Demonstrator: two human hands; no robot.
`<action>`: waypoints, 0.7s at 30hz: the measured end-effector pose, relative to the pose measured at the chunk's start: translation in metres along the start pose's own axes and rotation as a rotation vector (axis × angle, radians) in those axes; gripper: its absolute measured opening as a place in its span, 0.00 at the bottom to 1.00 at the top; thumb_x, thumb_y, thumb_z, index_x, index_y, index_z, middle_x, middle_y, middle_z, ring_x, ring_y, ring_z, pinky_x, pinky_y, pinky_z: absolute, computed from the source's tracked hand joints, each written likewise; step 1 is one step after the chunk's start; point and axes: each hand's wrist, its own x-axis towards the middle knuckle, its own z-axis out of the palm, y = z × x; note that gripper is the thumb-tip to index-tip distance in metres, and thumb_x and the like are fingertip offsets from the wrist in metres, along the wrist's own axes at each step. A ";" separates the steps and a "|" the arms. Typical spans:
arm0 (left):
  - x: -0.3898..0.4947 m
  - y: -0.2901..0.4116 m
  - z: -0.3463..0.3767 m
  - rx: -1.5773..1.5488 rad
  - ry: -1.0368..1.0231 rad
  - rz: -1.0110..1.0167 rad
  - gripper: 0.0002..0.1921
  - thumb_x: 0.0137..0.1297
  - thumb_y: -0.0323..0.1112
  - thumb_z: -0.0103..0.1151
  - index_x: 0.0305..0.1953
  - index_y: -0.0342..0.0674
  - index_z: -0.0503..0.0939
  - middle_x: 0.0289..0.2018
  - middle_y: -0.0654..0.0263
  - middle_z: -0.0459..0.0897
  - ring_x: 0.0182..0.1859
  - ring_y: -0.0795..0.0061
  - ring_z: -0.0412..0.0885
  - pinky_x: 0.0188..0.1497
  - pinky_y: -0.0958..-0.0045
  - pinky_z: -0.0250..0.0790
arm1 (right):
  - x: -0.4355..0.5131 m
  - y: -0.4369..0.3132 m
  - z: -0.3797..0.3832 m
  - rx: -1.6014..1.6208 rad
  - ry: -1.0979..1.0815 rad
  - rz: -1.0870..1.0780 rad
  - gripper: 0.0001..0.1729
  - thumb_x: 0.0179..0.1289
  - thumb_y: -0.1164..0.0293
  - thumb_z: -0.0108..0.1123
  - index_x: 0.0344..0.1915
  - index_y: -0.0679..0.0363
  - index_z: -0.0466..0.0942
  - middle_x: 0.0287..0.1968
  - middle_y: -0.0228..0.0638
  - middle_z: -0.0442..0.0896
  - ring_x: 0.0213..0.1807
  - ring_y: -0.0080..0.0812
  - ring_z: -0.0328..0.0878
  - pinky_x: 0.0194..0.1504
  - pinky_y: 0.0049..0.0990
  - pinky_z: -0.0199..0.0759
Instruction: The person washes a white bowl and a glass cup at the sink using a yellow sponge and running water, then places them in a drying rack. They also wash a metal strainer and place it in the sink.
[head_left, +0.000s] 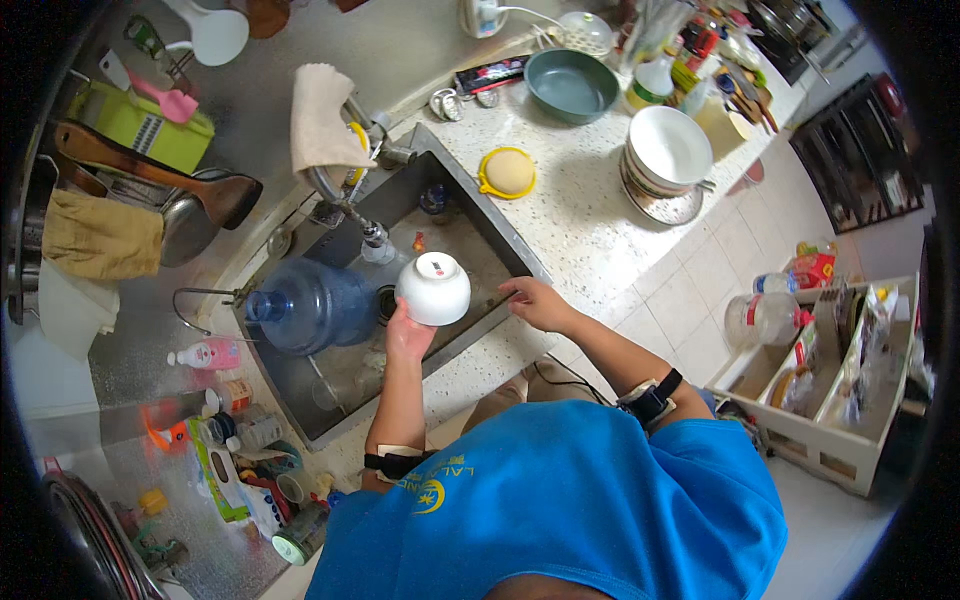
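Observation:
My left hand (409, 330) holds a white ceramic bowl (433, 292) over a dark grey sink (491, 202), its foot ring turned towards the camera. By the sink's near right rim is my right hand (536, 304), fingers apart and slightly curled, with nothing in it. A large blue plastic water jug (322, 306) lies on its side in the left part of the sink. The faucet head (375, 244) points down beyond the bowl. On the counter right of the sink sit a round sponge in a yellow holder (508, 172) and a stack of bowls (670, 150).
A green-grey round pan (571, 86) stands at the back of the speckled counter (577, 217), near bottles and knives. Beige cloth (322, 120) drapes over the faucet pipe. Utensils hang at the left, including a wooden spatula (150, 169). Bottles and jars crowd the lower left counter. A white drawer rack (795, 431) stands at the right.

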 end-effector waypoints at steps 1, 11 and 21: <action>0.002 -0.001 0.003 0.029 -0.014 0.009 0.24 0.72 0.48 0.34 0.64 0.43 0.59 0.65 0.62 0.62 0.66 0.60 0.60 0.66 0.52 0.54 | -0.010 -0.001 -0.006 -0.010 0.023 -0.032 0.21 0.54 0.75 0.53 0.50 0.62 0.74 0.48 0.46 0.76 0.45 0.37 0.78 0.49 0.30 0.71; -0.027 -0.009 0.209 0.954 -0.436 0.540 0.15 0.67 0.37 0.51 0.51 0.36 0.74 0.47 0.64 0.78 0.52 0.71 0.73 0.60 0.60 0.59 | -0.077 -0.005 -0.129 0.266 0.602 -0.167 0.14 0.60 0.73 0.56 0.46 0.62 0.76 0.39 0.32 0.81 0.33 0.22 0.77 0.35 0.21 0.72; -0.001 -0.176 0.401 2.102 -0.847 1.603 0.02 0.52 0.34 0.58 0.25 0.46 0.79 0.24 0.66 0.80 0.40 0.70 0.79 0.63 0.45 0.51 | -0.090 -0.040 -0.306 0.447 0.791 0.104 0.34 0.61 0.45 0.50 0.57 0.60 0.68 0.55 0.40 0.71 0.29 0.23 0.73 0.30 0.22 0.68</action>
